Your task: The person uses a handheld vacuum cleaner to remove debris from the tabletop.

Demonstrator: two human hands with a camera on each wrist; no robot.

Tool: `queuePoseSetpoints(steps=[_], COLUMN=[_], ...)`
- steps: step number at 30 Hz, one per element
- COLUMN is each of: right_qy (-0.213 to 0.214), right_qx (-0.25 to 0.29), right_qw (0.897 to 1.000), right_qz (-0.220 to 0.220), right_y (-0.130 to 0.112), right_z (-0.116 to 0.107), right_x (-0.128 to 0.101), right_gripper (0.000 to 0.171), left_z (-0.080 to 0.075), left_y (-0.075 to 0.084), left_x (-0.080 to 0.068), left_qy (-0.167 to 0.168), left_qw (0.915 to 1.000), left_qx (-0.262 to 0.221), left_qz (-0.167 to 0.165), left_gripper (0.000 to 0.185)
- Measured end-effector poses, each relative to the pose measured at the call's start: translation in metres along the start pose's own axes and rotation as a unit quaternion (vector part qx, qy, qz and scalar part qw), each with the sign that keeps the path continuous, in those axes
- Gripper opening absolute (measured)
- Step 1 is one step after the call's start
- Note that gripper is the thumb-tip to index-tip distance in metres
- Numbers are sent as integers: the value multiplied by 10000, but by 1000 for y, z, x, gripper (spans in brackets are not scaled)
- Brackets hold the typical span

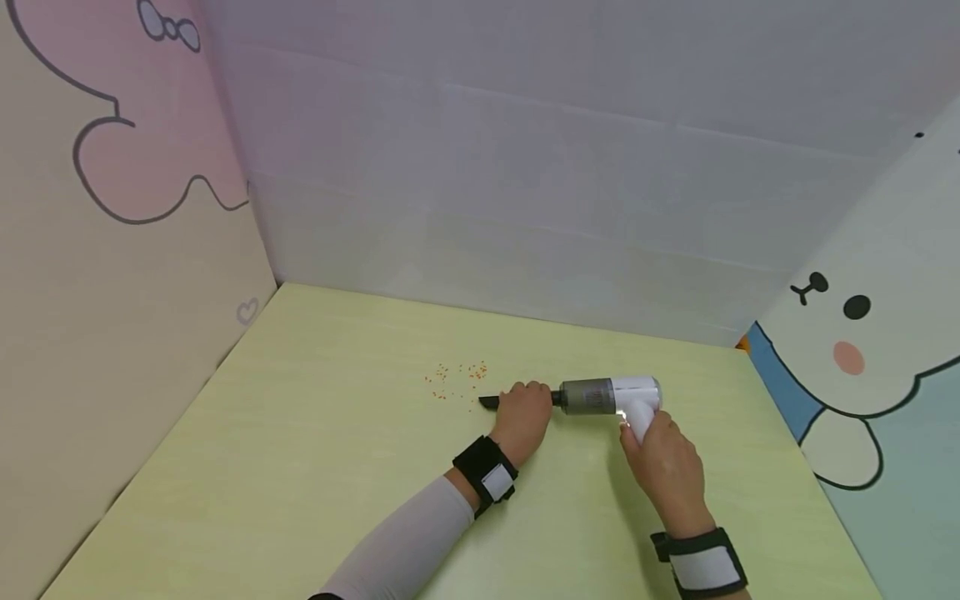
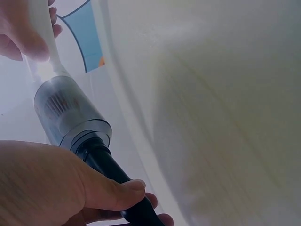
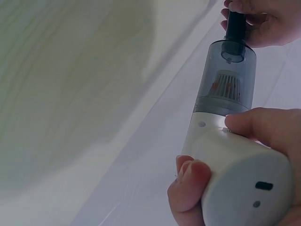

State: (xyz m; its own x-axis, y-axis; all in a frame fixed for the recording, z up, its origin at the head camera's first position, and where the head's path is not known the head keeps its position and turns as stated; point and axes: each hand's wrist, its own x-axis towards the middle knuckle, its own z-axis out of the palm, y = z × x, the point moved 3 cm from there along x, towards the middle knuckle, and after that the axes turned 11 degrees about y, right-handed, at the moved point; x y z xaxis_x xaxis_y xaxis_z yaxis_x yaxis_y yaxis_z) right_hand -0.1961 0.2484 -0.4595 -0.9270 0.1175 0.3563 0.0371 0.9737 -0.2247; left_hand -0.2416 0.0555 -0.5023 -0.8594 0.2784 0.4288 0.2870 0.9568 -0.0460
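A white handheld vacuum cleaner [image 1: 636, 390] lies level across the view, its nozzle toward the left. My right hand [image 1: 666, 467] grips its handle, and in the right wrist view the thumb rests beside a small switch [image 3: 227, 130]. Around the black nozzle [image 2: 101, 160] my left hand [image 1: 522, 421] curls its fingers, the thumb along the top. Between the two hands sits the see-through dust cup [image 3: 230, 80], with a ribbed filter and a few orange bits inside. Just left of the nozzle's tip, small orange bits [image 1: 482, 367] are scattered on the table.
The pale yellow-green table [image 1: 300, 433] is bounded by a plain greyish back wall [image 1: 495, 183]. On the left stands a panel with a pink drawing [image 1: 142, 175]; on the right, one with a cartoon animal face [image 1: 855, 358].
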Motion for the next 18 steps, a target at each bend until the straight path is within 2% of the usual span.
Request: queuePoseSetpoints(steps=[8, 11, 18], right_qy=[89, 81, 28], right_qx=[27, 41, 13], right_qw=[9999, 9999, 9999], right_qz=[-131, -145, -113], right_y=[-1, -2, -3], right_z=[1, 0, -3], right_x=[-1, -2, -6], right_gripper=[52, 51, 52], left_z=[0, -1, -7], left_y=[0, 0, 0], left_x=[-3, -4, -8], left_qy=[258, 255, 408], left_qw=[9995, 9995, 9990], left_qx=[154, 154, 188], left_qz=[-19, -53, -71], left_gripper=[13, 12, 10])
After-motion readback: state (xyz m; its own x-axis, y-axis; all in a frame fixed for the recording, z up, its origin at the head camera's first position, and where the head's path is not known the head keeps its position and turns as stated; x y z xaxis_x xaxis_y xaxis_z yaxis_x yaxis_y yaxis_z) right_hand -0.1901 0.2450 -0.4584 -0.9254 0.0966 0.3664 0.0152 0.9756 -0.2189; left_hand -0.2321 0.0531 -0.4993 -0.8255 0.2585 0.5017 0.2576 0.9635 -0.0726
